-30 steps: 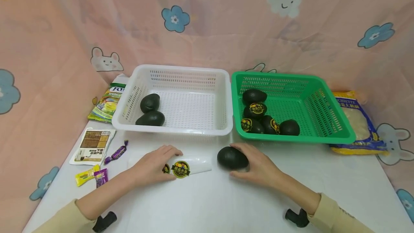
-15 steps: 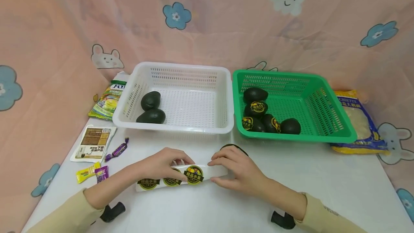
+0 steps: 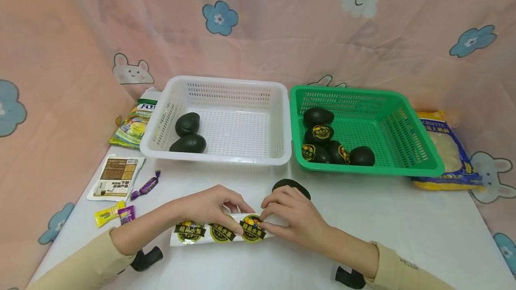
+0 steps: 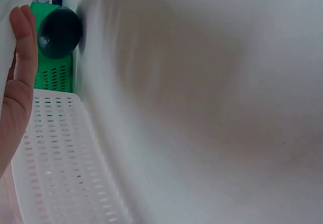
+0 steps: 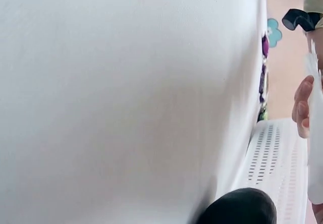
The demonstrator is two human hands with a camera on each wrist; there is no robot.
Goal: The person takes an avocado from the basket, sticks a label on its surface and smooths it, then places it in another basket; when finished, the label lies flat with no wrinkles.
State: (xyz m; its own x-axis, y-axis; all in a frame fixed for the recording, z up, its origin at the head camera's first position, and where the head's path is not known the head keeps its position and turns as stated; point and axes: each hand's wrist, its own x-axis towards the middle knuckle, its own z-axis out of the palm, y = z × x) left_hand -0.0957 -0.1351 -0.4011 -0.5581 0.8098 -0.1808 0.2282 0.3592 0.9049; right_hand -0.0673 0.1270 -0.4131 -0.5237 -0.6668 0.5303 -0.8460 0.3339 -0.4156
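A white strip of round black-and-gold stickers (image 3: 189,232) is held between my hands over the front of the table. My left hand (image 3: 207,207) grips it from above, thumb on the printed face and fingers behind. At the strip's right end, my right hand (image 3: 298,216) pinches the edge beside the last sticker (image 3: 252,228). Behind the right hand a dark avocado (image 3: 293,185) lies on the table, partly hidden by the fingers. In the right wrist view, the strip's white back (image 5: 315,153) stands before the left fingertips (image 5: 303,100).
Two avocados (image 3: 188,143) lie in a white basket (image 3: 238,159). Several avocados (image 3: 362,156), some with stickers, fill the left part of a green basket (image 3: 371,170). Candies (image 3: 146,185) and a flat packet (image 3: 117,178) lie at left. Food bags (image 3: 135,122) stand beside the baskets.
My right hand has let go of the avocado, leaving it on the table, and moved left to the strip's end. My left hand has lifted the strip and shifted right with it.
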